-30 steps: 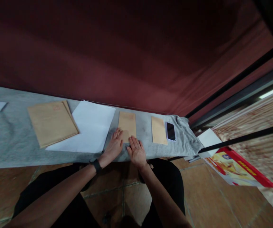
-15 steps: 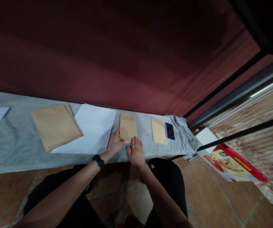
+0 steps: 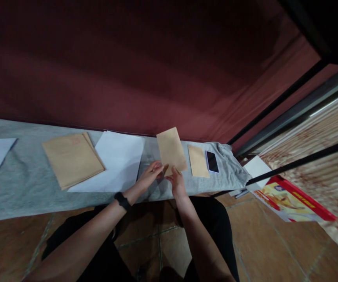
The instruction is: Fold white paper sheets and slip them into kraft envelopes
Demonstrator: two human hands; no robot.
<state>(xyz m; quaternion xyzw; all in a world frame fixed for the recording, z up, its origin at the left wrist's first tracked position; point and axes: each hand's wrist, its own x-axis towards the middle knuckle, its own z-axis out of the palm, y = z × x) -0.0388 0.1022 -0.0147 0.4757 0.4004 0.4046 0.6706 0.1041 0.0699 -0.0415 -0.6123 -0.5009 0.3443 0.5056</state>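
Nearest the camera, two bare forearms are reaching forward over a tiled floor, the left one wearing a black wristband (image 3: 122, 201). The left hand (image 3: 151, 174) and right hand (image 3: 177, 183) are sitting close together, each pinching the near short edge of a small brown envelope (image 3: 171, 150). The envelope is hanging in the air just above the tabletop (image 3: 24, 188), which is covered in grey cloth. Its long axis is running away from the person, its far end rising toward the wall and leaning slightly left. Half a second ago it was lying flat on the cloth under both hands; now it is lifted clear.

Beyond the hands, a white sheet (image 3: 119, 160) and a stack of large brown envelopes (image 3: 71, 158) are lying to the left. A second small envelope (image 3: 198, 161) and a phone (image 3: 212, 161) are lying to the right. A dark red wall (image 3: 157, 78) is rising behind.
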